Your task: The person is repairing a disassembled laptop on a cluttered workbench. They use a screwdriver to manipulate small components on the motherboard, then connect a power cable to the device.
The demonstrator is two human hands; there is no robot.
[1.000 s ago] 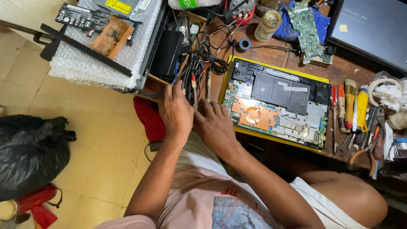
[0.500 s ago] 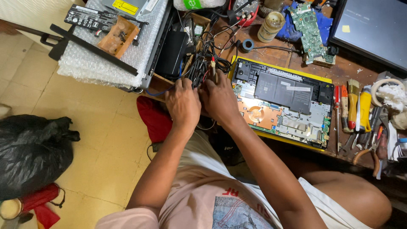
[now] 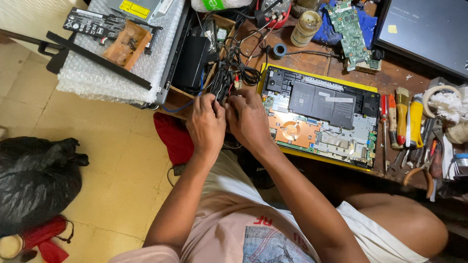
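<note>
A tangle of black cables [image 3: 233, 73] lies just left of the opened laptop [image 3: 319, 114], at the desk's edge. The left hand [image 3: 207, 124] and right hand [image 3: 248, 119] sit side by side, fingers curled into the tangle's near end; what exactly they pinch cannot be told. Screwdrivers [image 3: 397, 119] lie right of the laptop.

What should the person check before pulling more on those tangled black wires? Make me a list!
1. Both hands on the black wires: ok, left hand and right hand meet there.
2. Wires untangled: not ok, they are bunched and looped.
3. What the fingers pinch: cannot tell, fingertips are hidden.
4. Opened laptop apart from the hands: not ok, the right hand is at its edge.
5. Screwdrivers near: ok, right of the laptop.
</note>
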